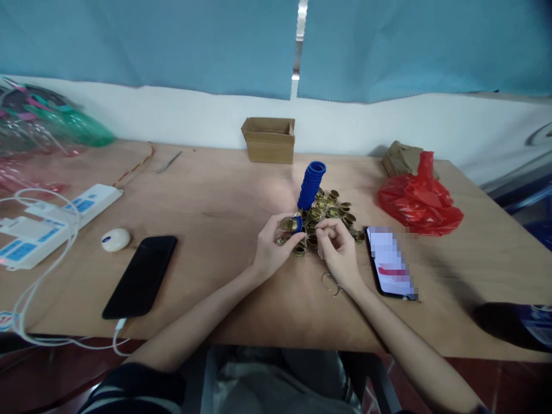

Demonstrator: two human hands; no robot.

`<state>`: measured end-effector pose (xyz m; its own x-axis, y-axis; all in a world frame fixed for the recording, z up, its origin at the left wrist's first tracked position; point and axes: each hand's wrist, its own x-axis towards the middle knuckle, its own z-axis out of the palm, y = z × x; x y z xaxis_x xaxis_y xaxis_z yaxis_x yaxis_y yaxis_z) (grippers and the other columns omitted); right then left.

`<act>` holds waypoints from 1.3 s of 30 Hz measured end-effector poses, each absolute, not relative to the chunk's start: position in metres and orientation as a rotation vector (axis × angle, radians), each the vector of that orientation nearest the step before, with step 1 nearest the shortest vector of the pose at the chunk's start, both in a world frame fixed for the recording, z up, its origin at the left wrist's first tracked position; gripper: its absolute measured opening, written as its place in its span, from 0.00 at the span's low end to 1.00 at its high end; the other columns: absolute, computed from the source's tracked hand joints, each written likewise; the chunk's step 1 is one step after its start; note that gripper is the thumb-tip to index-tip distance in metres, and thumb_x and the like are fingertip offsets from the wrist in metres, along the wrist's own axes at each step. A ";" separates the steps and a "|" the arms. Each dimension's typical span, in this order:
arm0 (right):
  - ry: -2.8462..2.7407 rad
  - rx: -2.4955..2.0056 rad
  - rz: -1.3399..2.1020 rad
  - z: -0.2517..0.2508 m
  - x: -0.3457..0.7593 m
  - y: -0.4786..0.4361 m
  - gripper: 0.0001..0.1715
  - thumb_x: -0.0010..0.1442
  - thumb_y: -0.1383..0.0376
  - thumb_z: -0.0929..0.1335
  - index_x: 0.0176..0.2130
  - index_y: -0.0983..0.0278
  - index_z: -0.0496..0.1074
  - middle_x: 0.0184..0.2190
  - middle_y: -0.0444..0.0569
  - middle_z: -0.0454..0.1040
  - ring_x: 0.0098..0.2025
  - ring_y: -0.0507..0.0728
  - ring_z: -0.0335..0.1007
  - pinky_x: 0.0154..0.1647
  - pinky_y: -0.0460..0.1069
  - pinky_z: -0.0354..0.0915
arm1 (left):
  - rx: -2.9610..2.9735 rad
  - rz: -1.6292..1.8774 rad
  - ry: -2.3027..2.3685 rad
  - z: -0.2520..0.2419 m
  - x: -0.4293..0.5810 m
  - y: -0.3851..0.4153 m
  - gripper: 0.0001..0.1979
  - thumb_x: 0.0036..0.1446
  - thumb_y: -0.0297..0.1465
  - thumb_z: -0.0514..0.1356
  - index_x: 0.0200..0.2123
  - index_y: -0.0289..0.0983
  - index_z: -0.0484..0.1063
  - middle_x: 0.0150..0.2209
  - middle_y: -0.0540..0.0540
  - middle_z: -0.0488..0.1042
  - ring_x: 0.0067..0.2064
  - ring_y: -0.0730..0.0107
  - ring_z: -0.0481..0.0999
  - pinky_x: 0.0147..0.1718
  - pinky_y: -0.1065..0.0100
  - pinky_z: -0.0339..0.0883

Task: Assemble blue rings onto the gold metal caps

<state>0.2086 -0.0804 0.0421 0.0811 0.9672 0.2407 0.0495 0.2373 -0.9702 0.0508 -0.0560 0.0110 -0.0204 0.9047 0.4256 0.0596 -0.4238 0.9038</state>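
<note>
My left hand (274, 247) grips a brass-coloured round piece (287, 224) with a blue ring at its right end, held between thumb and fingers. Just to the right, my right hand (338, 244) is closed, thumb against fingertips; anything small in that pinch is too blurred to make out. Behind and between the hands lies a loose pile of similar brass-coloured round pieces (332, 213). A tall, slightly tilted stack of blue rings (311, 185) rises at the back of the pile. Thin wire-like rings (331, 284) lie on the wooden table (224, 195) below my right wrist.
A phone with a lit screen (391, 263) lies right of the pile, near a red plastic bag (420, 201). An open cardboard box (271, 142) stands at the back. On the left are a dark phone (141, 277), a white rounded object (115, 240) and a power strip (64, 224).
</note>
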 end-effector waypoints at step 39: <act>-1.277 -1.124 0.948 0.043 0.207 -0.080 0.08 0.66 0.57 0.68 0.40 0.59 0.68 0.18 0.34 0.55 0.18 0.49 0.50 0.19 0.46 0.50 | 1.813 1.697 0.995 0.002 0.050 -0.055 0.25 0.58 0.29 0.68 0.56 0.41 0.63 0.53 0.40 0.71 0.55 0.59 0.77 0.55 0.54 0.75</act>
<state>0.2068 -0.0801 0.0432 0.0880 0.9703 0.2252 0.0652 0.2200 -0.9733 0.0498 -0.0554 0.0017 -0.0242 0.7624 0.6466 0.1919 -0.6313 0.7515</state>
